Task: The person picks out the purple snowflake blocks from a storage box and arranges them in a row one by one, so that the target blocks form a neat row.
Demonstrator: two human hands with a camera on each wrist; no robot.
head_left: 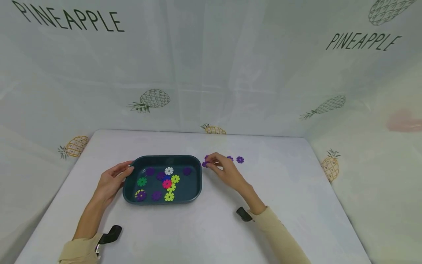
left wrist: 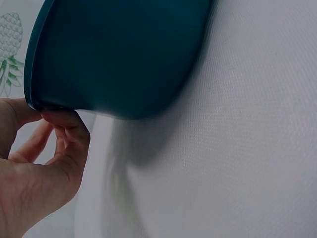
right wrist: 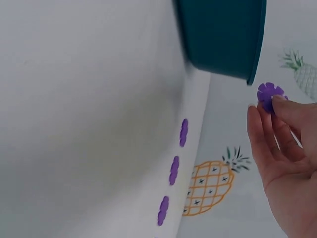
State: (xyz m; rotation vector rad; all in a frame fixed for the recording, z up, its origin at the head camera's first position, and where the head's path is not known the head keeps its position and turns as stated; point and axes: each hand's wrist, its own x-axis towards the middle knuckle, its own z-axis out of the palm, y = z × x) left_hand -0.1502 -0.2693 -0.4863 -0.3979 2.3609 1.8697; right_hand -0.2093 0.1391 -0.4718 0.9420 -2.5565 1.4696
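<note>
Head view reaches me fairly bright, evenly lit; lettering [head_left: 363,41] skewed near edges, pinkish smear [head_left: 404,120] blurred at right. Wrist views dimmer. I see soft-edged shadow [left wrist: 143,144] beside tray [left wrist: 119,59], whose lower edge blurs.

The white table [head_left: 197,234] had rounded far corners, and its top showed a fine weave. Toward ten o'clock from the middle sat a dark teal tray [head_left: 186,189], its long sides facing six and twelve. Just off the tray's two o'clock corner began a row of small purple flower discs [head_left: 240,160], lying flat and running out toward three o'clock.
</note>
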